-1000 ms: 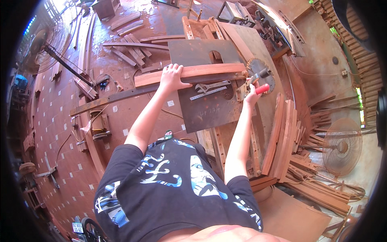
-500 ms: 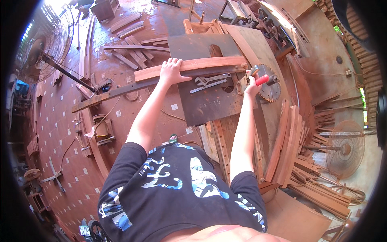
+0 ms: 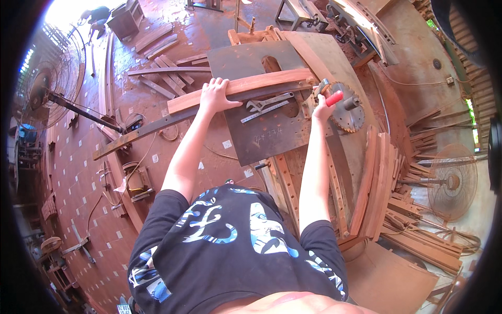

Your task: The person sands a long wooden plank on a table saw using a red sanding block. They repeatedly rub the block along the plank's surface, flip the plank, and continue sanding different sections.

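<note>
My left hand point(image 3: 214, 96) lies over the near edge of a reddish wooden board point(image 3: 261, 82), its fingers curled onto the wood and its thumb stretched aside. The board rests against a long, dark guide bar point(image 3: 172, 120) that reaches past the table's left edge. My right hand point(image 3: 322, 109) is closed around a toggle clamp with a red handle point(image 3: 334, 98), at the board's right end. Close to that hand stands a round toothed saw blade point(image 3: 347, 121). Between my hands, an adjustable wrench point(image 3: 269, 102) and a steel ruler point(image 3: 264, 112) lie on the dark metal tabletop point(image 3: 261, 141).
Stacked boards point(image 3: 372, 183) stand right of the table. A standing fan point(image 3: 452, 181) is at far right, another fan point(image 3: 55, 86) at far left. Loose boards point(image 3: 167, 78) lie on the tiled floor beyond. A person point(image 3: 98, 15) bends at the far upper left.
The whole view has shifted slightly, with the table now a little further left. Both hands keep their places on the board and the clamp.
</note>
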The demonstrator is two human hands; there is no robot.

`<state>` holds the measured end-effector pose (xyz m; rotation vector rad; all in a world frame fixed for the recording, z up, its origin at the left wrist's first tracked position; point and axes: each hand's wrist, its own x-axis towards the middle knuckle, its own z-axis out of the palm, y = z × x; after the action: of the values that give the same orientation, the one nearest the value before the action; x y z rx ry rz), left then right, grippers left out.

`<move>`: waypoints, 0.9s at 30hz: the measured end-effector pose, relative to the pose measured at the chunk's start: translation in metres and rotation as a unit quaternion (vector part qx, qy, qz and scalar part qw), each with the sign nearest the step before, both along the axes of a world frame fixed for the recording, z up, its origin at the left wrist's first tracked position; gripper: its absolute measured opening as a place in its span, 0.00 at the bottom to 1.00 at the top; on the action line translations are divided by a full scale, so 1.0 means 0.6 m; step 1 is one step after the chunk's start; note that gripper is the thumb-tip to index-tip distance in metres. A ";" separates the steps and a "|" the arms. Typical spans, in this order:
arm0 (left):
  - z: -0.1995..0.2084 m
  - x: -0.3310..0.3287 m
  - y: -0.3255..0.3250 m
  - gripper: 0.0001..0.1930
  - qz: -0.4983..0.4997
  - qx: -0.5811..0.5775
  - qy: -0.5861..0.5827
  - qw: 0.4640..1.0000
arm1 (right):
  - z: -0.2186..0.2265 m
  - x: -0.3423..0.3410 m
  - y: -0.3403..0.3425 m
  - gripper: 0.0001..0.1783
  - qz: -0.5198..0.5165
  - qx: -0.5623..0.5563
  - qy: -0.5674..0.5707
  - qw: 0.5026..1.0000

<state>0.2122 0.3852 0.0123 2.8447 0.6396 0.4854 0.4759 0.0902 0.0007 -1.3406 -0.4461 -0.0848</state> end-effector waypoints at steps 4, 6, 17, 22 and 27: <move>0.001 -0.003 -0.004 0.47 0.001 0.007 -0.007 1.000 | 0.020 -0.015 0.003 0.22 0.016 0.006 0.004 1.000; -0.003 -0.003 -0.007 0.48 0.004 0.016 -0.013 1.000 | 0.025 -0.022 0.001 0.23 0.025 0.006 0.005 1.000; -0.009 -0.017 -0.020 0.49 0.003 0.020 -0.001 1.000 | 0.061 -0.046 -0.019 0.20 0.052 -0.016 0.053 0.997; -0.016 -0.042 -0.058 0.49 0.000 0.027 -0.029 0.999 | 0.057 -0.073 -0.054 0.20 0.049 0.001 0.053 0.997; -0.011 -0.065 -0.107 0.50 0.000 0.021 -0.010 1.000 | 0.052 -0.097 -0.103 0.22 0.049 -0.013 0.043 0.998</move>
<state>0.1733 0.3208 0.0060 2.8754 0.6337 0.5344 0.4178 0.0286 0.0321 -1.3399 -0.4403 0.0588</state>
